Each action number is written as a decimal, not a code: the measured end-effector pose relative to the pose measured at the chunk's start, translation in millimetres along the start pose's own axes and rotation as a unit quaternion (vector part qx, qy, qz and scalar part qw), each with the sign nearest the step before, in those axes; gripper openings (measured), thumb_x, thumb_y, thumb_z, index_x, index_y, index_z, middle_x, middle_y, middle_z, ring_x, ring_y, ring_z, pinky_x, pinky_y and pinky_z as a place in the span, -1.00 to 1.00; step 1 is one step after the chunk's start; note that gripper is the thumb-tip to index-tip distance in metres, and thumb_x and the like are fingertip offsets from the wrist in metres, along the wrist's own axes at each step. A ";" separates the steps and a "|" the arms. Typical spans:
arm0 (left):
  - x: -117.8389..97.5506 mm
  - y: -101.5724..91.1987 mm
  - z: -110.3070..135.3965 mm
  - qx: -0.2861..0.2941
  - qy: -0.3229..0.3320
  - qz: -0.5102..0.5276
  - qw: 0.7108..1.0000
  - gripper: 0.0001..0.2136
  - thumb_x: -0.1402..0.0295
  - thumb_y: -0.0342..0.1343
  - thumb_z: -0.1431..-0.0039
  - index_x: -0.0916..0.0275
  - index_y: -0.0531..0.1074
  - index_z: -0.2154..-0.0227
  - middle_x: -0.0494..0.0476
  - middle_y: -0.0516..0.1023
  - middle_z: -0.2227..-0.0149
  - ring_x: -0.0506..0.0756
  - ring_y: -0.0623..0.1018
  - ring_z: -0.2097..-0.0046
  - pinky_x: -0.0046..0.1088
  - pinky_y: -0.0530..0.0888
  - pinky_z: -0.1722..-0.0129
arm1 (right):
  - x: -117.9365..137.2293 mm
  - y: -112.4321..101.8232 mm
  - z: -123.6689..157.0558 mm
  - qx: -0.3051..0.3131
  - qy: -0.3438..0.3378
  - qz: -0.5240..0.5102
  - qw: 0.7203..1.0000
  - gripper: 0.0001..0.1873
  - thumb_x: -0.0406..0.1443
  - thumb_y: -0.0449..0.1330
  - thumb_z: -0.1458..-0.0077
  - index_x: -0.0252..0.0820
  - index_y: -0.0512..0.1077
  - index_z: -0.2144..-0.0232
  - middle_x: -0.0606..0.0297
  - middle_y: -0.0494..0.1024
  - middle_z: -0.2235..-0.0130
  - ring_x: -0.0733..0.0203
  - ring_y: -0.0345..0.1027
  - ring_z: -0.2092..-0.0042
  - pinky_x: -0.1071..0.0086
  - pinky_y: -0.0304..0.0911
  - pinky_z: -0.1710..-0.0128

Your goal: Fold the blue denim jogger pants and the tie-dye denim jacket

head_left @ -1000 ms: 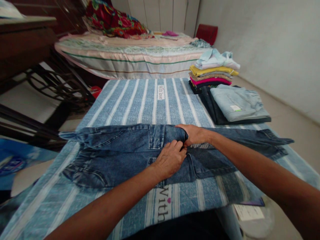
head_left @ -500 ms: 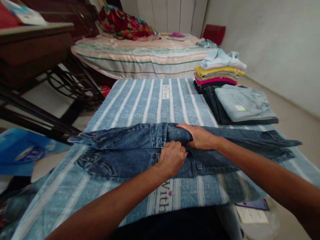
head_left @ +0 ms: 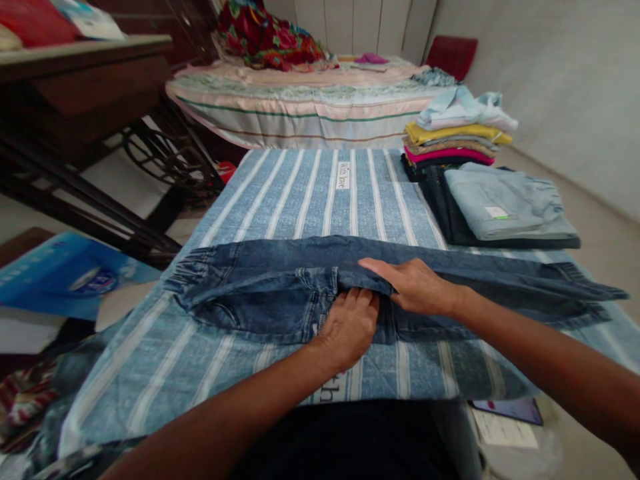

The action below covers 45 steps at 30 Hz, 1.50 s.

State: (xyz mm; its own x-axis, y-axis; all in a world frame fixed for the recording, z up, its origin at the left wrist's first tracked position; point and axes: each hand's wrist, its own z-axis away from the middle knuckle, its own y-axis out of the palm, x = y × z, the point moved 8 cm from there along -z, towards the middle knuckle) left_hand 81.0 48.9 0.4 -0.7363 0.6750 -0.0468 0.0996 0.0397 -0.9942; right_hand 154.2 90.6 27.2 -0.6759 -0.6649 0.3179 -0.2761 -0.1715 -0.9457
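Observation:
Dark blue jeans (head_left: 280,280) lie across a blue striped cloth (head_left: 320,193) on the table, waistband to the left, legs running off to the right. My left hand (head_left: 350,327) is curled with its fingertips tucked under a fold of denim at the middle of the jeans. My right hand (head_left: 415,287) rests just to the right of it, fingers stretched flat on top of that fold and pressing it down. The two hands nearly touch.
A stack of folded clothes (head_left: 457,137) and folded light and dark jeans (head_left: 505,210) sit at the far right of the cloth. A bed (head_left: 310,100) stands behind, a dark treadle table (head_left: 85,100) at left, a blue bag (head_left: 65,273) on the floor.
The upper half of the jeans has come over toward me, so they lie narrower. My right hand has flattened on the fold. The view has shifted to the left.

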 end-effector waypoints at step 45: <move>-0.3 -12.8 68.7 -0.072 -0.089 0.074 0.991 -0.68 0.38 -0.03 -0.21 0.26 0.34 -0.02 0.23 0.38 -0.04 0.21 0.35 -0.08 -0.10 0.26 -0.13 | 37.7 18.8 30.5 -0.080 -0.173 0.238 0.953 -0.51 -0.48 -0.07 -0.19 -0.29 0.04 -0.17 0.31 0.45 0.38 0.26 0.28 0.45 0.34 0.09 0.49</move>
State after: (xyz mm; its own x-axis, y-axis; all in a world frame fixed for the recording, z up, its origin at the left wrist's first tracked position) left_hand 34.0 -2.4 6.5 -0.8118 0.5404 -0.2212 0.3011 0.0628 -0.9515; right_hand 144.4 40.1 19.4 -0.4931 -0.8440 -0.2110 -0.1138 0.3031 -0.9461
